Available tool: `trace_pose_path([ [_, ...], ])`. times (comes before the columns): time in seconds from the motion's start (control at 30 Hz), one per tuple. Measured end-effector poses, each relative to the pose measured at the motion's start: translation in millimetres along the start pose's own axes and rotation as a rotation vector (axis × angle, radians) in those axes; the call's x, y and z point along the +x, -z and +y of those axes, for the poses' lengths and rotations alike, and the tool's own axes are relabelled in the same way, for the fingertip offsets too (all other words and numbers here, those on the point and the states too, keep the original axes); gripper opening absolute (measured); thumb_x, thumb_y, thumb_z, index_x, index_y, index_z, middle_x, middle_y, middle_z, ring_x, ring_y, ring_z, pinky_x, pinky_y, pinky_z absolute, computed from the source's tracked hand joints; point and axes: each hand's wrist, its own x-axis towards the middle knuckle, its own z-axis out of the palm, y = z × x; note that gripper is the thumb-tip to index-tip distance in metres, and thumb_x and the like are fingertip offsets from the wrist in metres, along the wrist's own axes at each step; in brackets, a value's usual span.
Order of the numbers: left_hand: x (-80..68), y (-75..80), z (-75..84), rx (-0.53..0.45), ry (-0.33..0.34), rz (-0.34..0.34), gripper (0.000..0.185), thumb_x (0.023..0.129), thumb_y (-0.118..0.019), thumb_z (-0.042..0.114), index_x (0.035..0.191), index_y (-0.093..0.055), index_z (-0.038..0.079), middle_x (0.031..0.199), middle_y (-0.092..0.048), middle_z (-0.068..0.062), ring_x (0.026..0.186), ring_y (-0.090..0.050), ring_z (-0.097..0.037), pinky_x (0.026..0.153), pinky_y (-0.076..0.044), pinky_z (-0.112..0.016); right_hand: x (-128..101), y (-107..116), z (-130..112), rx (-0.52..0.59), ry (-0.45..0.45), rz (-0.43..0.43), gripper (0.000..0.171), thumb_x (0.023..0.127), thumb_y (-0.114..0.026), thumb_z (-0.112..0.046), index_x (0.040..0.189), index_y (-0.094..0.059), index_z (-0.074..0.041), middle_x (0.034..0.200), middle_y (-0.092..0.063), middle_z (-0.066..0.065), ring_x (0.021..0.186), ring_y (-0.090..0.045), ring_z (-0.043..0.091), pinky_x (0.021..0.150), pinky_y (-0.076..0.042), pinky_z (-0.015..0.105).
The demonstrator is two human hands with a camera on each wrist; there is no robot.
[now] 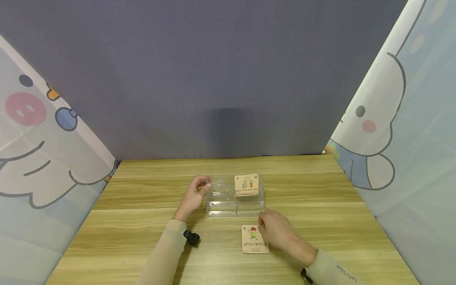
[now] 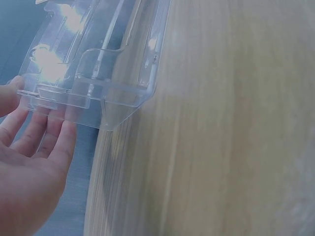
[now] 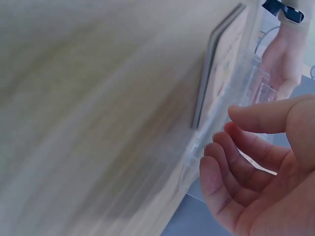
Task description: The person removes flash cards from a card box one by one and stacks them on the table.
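A clear plastic tiered card holder (image 1: 221,206) stands on the wooden table. My left hand (image 1: 194,196) pinches its left upper edge, with the thumb (image 2: 9,98) on one side and the fingers on the other. A stack of cards (image 1: 246,185) sits in the holder's upper right compartment. In front of the holder lies a small stack of cards with a "play tennis" card (image 1: 253,246) face up on top. My right hand (image 1: 279,231) hovers by that stack's upper right corner, fingers loosely bent; in the right wrist view, nothing is between thumb and fingertips.
The wooden table (image 1: 135,221) runs back to a dark grey partition (image 1: 171,99). Light blue curtains with cartoon animals hang at the left (image 1: 46,158) and right (image 1: 420,178). Dark wrist cameras (image 1: 192,237) are strapped at both sleeves.
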Motion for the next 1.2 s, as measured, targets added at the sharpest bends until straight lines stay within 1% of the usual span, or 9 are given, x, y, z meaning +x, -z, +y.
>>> trace_pose_path([
  [0.13, 4.4, 0.7, -15.3, 0.007, -0.006, 0.004, 0.028, 0.104, -0.056, 0.003, 0.129, -0.052, -0.008, 0.13, -0.056, -0.026, 0.121, -0.054, -0.037, 0.101, -0.048, -0.037, 2.9, 5.5, 0.1, 0.017, -0.006, -0.01, 0.017, 0.086, -0.073, -0.003, 0.077, -0.062, -0.013, 0.069, -0.052, -0.007, 0.058, -0.046, 0.007, 0.046, -0.041, 0.022],
  [0.23, 4.3, 0.7, -15.7, 0.013, -0.005, 0.003, 0.028, 0.104, -0.056, 0.004, 0.129, -0.053, -0.007, 0.13, -0.056, -0.025, 0.121, -0.054, -0.038, 0.103, -0.047, -0.043, 5.4, 9.5, -0.5, 0.02, -0.008, 0.002, 0.018, 0.086, -0.073, -0.002, 0.077, -0.062, -0.013, 0.069, -0.052, -0.007, 0.058, -0.046, 0.007, 0.047, -0.041, 0.022],
  [0.27, 4.5, 0.9, -16.0, 0.012, -0.003, 0.004, 0.027, 0.104, -0.056, 0.004, 0.129, -0.053, -0.006, 0.13, -0.056, -0.025, 0.121, -0.055, -0.037, 0.103, -0.047, -0.044, 6.3, 10.9, -0.9, 0.018, -0.012, 0.01, 0.019, 0.086, -0.073, -0.002, 0.076, -0.061, -0.013, 0.069, -0.052, -0.007, 0.058, -0.046, 0.007, 0.047, -0.041, 0.022],
  [0.4, 4.2, 0.7, -16.0, 0.025, -0.012, 0.011, 0.026, 0.104, -0.057, 0.005, 0.128, -0.055, -0.004, 0.128, -0.058, -0.022, 0.118, -0.056, -0.033, 0.101, -0.049, -0.041, 10.3, 16.8, -1.7, 0.011, -0.007, 0.049, 0.02, 0.085, -0.076, -0.003, 0.077, -0.062, -0.014, 0.069, -0.052, -0.008, 0.059, -0.046, 0.007, 0.049, -0.041, 0.022],
  [0.57, 3.4, 0.4, -16.4, 0.041, -0.029, 0.021, 0.025, 0.103, -0.059, 0.004, 0.127, -0.056, -0.003, 0.125, -0.06, -0.016, 0.114, -0.058, -0.027, 0.098, -0.051, -0.037, 15.3, 25.0, -3.2, 0.035, 0.014, 0.108, 0.019, 0.085, -0.077, -0.004, 0.078, -0.064, -0.015, 0.072, -0.056, -0.008, 0.06, -0.048, 0.005, 0.051, -0.044, 0.021],
  [0.7, 2.9, 0.7, -16.9, 0.054, -0.049, 0.019, 0.025, 0.103, -0.059, 0.005, 0.127, -0.056, -0.003, 0.123, -0.061, -0.016, 0.114, -0.059, -0.028, 0.097, -0.051, -0.037, 19.3, 30.4, -4.1, 0.033, 0.023, 0.154, 0.019, 0.086, -0.078, -0.006, 0.077, -0.064, -0.016, 0.075, -0.059, -0.007, 0.064, -0.051, 0.005, 0.055, -0.046, 0.021],
  [0.9, 4.3, 1.1, -16.0, 0.03, -0.017, 0.015, 0.027, 0.103, -0.059, 0.004, 0.128, -0.056, -0.003, 0.126, -0.06, -0.019, 0.117, -0.057, -0.032, 0.101, -0.049, -0.04, 24.3, 35.8, -3.8, 0.038, 0.017, 0.194, 0.015, 0.086, -0.078, -0.008, 0.081, -0.067, -0.016, 0.08, -0.062, -0.006, 0.069, -0.055, 0.006, 0.059, -0.05, 0.022],
  [1.07, 4.6, 1.1, -15.5, 0.02, -0.008, 0.014, 0.029, 0.103, -0.059, 0.006, 0.13, -0.055, -0.004, 0.129, -0.059, -0.022, 0.118, -0.056, -0.032, 0.099, -0.049, -0.034, 27.1, 39.1, -3.4, 0.036, 0.023, 0.232, 0.013, 0.086, -0.08, -0.009, 0.083, -0.069, -0.016, 0.081, -0.063, -0.007, 0.073, -0.057, 0.006, 0.062, -0.051, 0.023],
  [1.2, 4.1, 0.6, -16.1, 0.021, -0.008, 0.016, 0.03, 0.103, -0.059, 0.005, 0.13, -0.054, -0.007, 0.129, -0.058, -0.023, 0.119, -0.056, -0.033, 0.097, -0.049, -0.031, 28.4, 42.1, -4.0, 0.046, 0.017, 0.236, 0.011, 0.086, -0.08, -0.01, 0.085, -0.07, -0.016, 0.082, -0.063, -0.007, 0.076, -0.056, 0.008, 0.066, -0.052, 0.026],
])
